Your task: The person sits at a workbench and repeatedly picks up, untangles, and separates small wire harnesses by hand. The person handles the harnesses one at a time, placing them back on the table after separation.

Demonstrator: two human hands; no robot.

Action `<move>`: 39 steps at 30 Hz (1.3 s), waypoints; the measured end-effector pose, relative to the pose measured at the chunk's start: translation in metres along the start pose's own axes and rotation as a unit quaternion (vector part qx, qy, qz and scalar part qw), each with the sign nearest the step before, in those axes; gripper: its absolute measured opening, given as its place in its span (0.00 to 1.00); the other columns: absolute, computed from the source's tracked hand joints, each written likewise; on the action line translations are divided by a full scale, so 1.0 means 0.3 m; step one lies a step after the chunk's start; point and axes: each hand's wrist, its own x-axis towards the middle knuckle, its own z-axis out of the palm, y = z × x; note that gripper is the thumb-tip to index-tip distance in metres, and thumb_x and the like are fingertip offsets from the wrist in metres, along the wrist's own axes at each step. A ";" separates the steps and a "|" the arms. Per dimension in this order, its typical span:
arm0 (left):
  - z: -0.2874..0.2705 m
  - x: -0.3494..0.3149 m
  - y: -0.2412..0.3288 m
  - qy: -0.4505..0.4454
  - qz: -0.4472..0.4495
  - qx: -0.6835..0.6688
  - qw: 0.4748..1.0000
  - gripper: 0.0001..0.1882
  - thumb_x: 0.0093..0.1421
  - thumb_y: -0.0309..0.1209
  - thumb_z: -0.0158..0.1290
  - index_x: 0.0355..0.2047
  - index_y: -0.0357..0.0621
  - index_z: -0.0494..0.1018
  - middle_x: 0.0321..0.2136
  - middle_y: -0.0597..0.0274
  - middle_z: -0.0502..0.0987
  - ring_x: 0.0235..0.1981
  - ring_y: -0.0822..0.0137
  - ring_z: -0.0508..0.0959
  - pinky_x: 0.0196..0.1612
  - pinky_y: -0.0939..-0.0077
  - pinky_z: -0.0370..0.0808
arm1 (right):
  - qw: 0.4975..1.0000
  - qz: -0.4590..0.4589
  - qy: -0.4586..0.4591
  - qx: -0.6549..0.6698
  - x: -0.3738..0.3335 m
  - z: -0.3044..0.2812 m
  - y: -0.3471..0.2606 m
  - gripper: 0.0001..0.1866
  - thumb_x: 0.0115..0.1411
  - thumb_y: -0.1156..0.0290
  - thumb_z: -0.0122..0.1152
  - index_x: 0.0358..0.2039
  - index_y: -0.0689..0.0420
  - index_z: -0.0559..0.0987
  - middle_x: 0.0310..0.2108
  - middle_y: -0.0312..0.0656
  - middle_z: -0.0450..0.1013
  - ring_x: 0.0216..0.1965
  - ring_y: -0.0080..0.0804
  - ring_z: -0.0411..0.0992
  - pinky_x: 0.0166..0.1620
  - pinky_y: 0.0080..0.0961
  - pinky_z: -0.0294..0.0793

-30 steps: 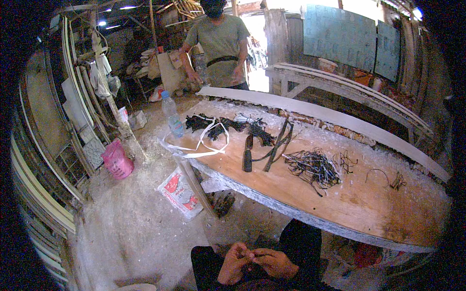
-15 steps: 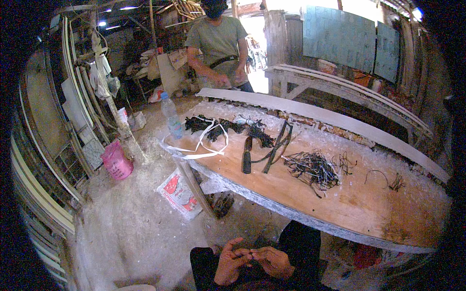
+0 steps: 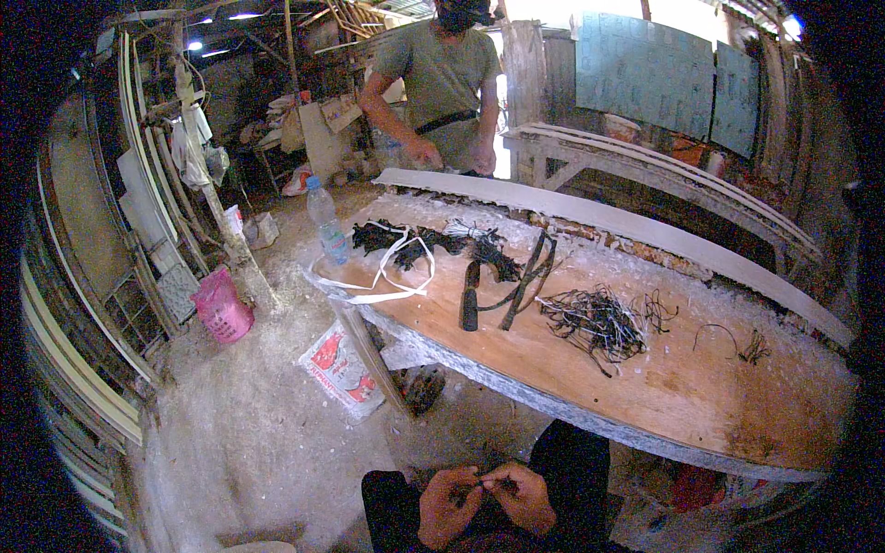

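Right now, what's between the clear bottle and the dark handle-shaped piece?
A white looped strap and part of the black stringy heap, seen in the head view.

Free gap between left hand (image 3: 448, 510) and table (image 3: 696, 392), knee (image 3: 385, 493) alongside

It's bare wood on the worktop (image 3: 682, 387), brown and mostly dull, with a rough, whitish crust along the edges. The bottle (image 3: 326, 221) is clear plastic, glossy, catching the light. Here's the white strap (image 3: 369, 296), smooth and flat, plastic by its look. Across to the tangle of strands (image 3: 599, 323): wiry, mostly black, too fine to name the material. The dark band (image 3: 523, 286) looks matt. Below, a rough, dusty floor (image 3: 230, 415), the pink sack (image 3: 223, 309) in crinkled plastic, and dark trousers (image 3: 576, 470) in matt cloth.
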 end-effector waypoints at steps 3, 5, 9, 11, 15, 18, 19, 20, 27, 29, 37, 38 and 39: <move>-0.015 0.012 0.016 -0.017 0.098 0.040 0.994 0.07 0.52 0.27 0.55 0.33 0.42 0.71 0.24 0.65 0.72 0.26 0.73 0.71 0.27 0.82 0.67 | 0.992 0.097 -0.039 0.066 0.000 -0.011 -0.002 0.06 0.53 0.71 0.59 0.29 0.60 0.76 0.28 0.38 0.74 0.31 0.26 0.71 0.37 0.20 0.69; -0.022 0.019 0.021 -0.021 0.146 0.060 0.987 0.07 0.53 0.26 0.55 0.33 0.42 0.71 0.24 0.65 0.71 0.26 0.73 0.72 0.28 0.82 0.68 | 0.977 0.152 -0.069 0.136 0.001 -0.018 0.002 0.06 0.53 0.72 0.59 0.29 0.60 0.75 0.28 0.38 0.73 0.32 0.25 0.71 0.38 0.20 0.69; -0.034 0.034 0.013 -0.035 0.224 0.102 0.969 0.10 0.50 0.25 0.55 0.34 0.43 0.69 0.23 0.65 0.71 0.24 0.71 0.72 0.27 0.80 0.70 | 0.909 0.224 -0.085 0.342 0.005 -0.022 0.021 0.06 0.52 0.73 0.59 0.29 0.60 0.74 0.28 0.39 0.73 0.32 0.25 0.70 0.38 0.20 0.68; -0.024 0.022 0.009 -0.028 0.171 0.032 0.984 0.09 0.50 0.25 0.55 0.33 0.42 0.69 0.23 0.65 0.72 0.24 0.71 0.72 0.27 0.79 0.70 | 0.898 0.240 -0.087 0.359 0.003 -0.022 0.035 0.05 0.52 0.74 0.59 0.29 0.60 0.73 0.28 0.39 0.72 0.32 0.25 0.70 0.37 0.20 0.69; 0.001 -0.013 -0.006 -0.035 -0.023 -0.064 0.997 0.05 0.51 0.25 0.55 0.28 0.39 0.72 0.25 0.61 0.73 0.27 0.71 0.73 0.29 0.80 0.70 | 0.935 0.220 -0.108 0.256 0.017 -0.029 0.071 0.05 0.52 0.75 0.59 0.29 0.60 0.73 0.28 0.39 0.72 0.31 0.26 0.70 0.36 0.21 0.70; -0.018 -0.010 -0.037 -0.045 0.089 0.086 0.991 0.05 0.52 0.24 0.55 0.29 0.39 0.71 0.26 0.61 0.74 0.27 0.71 0.74 0.31 0.79 0.71 | 0.932 0.216 -0.108 0.271 0.019 -0.030 0.085 0.04 0.52 0.76 0.58 0.29 0.60 0.73 0.28 0.39 0.72 0.31 0.26 0.70 0.36 0.21 0.70; -0.024 -0.007 -0.049 -0.041 0.152 0.146 0.977 0.06 0.52 0.23 0.55 0.30 0.38 0.70 0.27 0.61 0.74 0.26 0.71 0.74 0.32 0.79 0.72 | 0.934 0.211 -0.110 0.265 0.020 -0.029 0.087 0.04 0.52 0.76 0.58 0.29 0.60 0.73 0.28 0.39 0.72 0.31 0.26 0.70 0.36 0.21 0.70; -0.013 -0.010 -0.059 -0.030 0.088 0.057 0.994 0.06 0.52 0.23 0.54 0.30 0.38 0.70 0.27 0.61 0.74 0.27 0.71 0.74 0.32 0.79 0.72 | 0.927 0.213 -0.102 0.290 0.021 -0.028 0.087 0.04 0.52 0.76 0.58 0.29 0.60 0.73 0.28 0.39 0.72 0.31 0.26 0.70 0.36 0.21 0.70; -0.012 0.000 -0.064 -0.052 -0.010 -0.029 0.998 0.07 0.52 0.23 0.54 0.32 0.38 0.69 0.27 0.60 0.74 0.31 0.71 0.74 0.33 0.80 0.72 | 0.991 0.113 -0.038 0.067 0.019 -0.007 0.032 0.05 0.52 0.72 0.59 0.29 0.59 0.77 0.28 0.39 0.73 0.30 0.25 0.71 0.35 0.20 0.71; -0.027 0.011 -0.038 -0.056 0.041 0.033 0.997 0.07 0.52 0.23 0.54 0.32 0.38 0.69 0.27 0.61 0.74 0.32 0.71 0.74 0.35 0.78 0.71 | 0.999 0.033 -0.009 -0.040 0.019 -0.005 0.007 0.06 0.51 0.71 0.60 0.29 0.59 0.78 0.27 0.40 0.74 0.29 0.26 0.72 0.33 0.21 0.72; -0.050 0.031 0.001 -0.047 0.175 0.179 0.967 0.09 0.54 0.29 0.54 0.34 0.40 0.69 0.26 0.62 0.74 0.30 0.65 0.73 0.48 0.67 0.62 | 0.995 -0.075 -0.038 -0.053 0.040 -0.034 -0.036 0.10 0.47 0.72 0.63 0.33 0.56 0.79 0.28 0.42 0.74 0.29 0.33 0.73 0.32 0.23 0.73; -0.053 0.030 -0.012 -0.039 0.190 0.189 0.963 0.08 0.54 0.29 0.53 0.34 0.40 0.69 0.27 0.61 0.74 0.30 0.66 0.73 0.46 0.69 0.64 | 0.994 -0.089 -0.042 -0.054 0.043 -0.037 -0.033 0.10 0.47 0.73 0.63 0.33 0.56 0.79 0.28 0.42 0.74 0.30 0.33 0.73 0.32 0.23 0.73; -0.055 0.028 -0.029 -0.031 0.206 0.199 0.958 0.08 0.55 0.28 0.52 0.34 0.40 0.69 0.28 0.61 0.74 0.31 0.68 0.73 0.43 0.72 0.66 | 0.992 -0.104 -0.047 -0.054 0.045 -0.040 -0.030 0.11 0.47 0.73 0.63 0.33 0.56 0.79 0.28 0.42 0.74 0.30 0.33 0.73 0.33 0.23 0.73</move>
